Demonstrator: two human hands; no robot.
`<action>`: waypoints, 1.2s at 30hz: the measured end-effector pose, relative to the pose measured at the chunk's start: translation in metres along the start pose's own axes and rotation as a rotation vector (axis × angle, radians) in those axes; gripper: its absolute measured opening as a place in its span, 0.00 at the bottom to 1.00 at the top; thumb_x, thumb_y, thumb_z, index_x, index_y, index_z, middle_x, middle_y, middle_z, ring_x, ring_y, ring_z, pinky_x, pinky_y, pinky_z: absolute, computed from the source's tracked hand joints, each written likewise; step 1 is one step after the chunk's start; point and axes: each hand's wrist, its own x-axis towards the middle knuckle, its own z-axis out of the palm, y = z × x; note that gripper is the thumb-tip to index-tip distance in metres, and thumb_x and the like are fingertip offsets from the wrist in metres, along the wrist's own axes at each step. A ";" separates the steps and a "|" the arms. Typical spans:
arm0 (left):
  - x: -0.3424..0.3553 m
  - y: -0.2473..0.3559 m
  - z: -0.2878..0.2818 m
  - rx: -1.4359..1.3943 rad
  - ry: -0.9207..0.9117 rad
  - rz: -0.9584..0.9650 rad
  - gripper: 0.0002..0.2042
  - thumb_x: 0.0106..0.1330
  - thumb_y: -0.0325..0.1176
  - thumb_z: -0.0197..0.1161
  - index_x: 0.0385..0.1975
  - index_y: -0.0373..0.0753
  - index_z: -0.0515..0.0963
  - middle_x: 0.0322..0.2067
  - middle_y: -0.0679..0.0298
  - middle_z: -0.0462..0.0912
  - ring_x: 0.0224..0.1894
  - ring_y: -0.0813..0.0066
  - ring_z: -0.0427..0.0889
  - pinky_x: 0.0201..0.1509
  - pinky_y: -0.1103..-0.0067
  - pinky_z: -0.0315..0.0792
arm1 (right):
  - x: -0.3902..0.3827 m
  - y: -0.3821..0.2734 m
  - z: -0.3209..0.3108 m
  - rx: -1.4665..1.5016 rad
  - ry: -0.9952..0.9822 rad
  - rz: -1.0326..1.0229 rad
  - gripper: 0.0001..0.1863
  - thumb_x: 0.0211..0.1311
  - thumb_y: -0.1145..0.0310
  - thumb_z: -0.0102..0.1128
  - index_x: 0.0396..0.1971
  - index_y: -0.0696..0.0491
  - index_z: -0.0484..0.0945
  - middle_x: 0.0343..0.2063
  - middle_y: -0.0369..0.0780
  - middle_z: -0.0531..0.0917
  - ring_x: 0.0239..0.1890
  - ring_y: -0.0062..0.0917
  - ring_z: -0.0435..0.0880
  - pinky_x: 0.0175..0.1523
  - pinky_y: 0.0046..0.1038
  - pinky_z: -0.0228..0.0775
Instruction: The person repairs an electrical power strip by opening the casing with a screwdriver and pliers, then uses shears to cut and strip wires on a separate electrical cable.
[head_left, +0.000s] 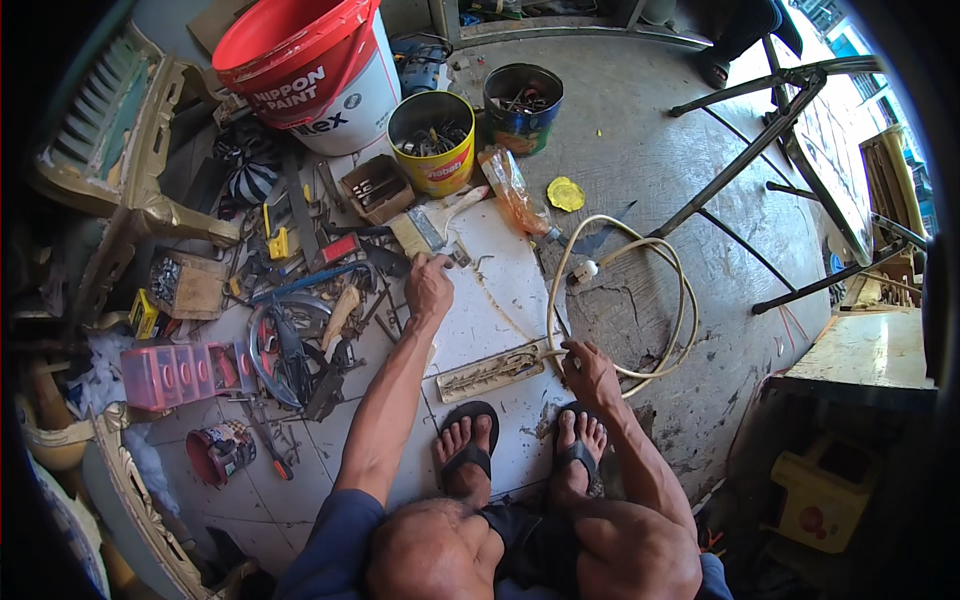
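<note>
Cream cable (551, 290), three o'clock: your tug could drag open strip (490, 380), six o'clock. Right hand (592, 376), four; left hand (430, 290), ten: fingers curled, can't tell pinch.
</note>
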 end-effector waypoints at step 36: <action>-0.215 -0.028 -0.097 -0.030 0.158 -0.165 0.10 0.59 0.27 0.71 0.41 0.41 0.84 0.45 0.58 0.77 0.52 0.54 0.71 0.60 0.61 0.65 | 0.002 0.009 -0.017 -0.019 -0.005 0.138 0.15 0.69 0.69 0.55 0.53 0.54 0.80 0.29 0.43 0.85 0.28 0.27 0.85 0.38 0.31 0.76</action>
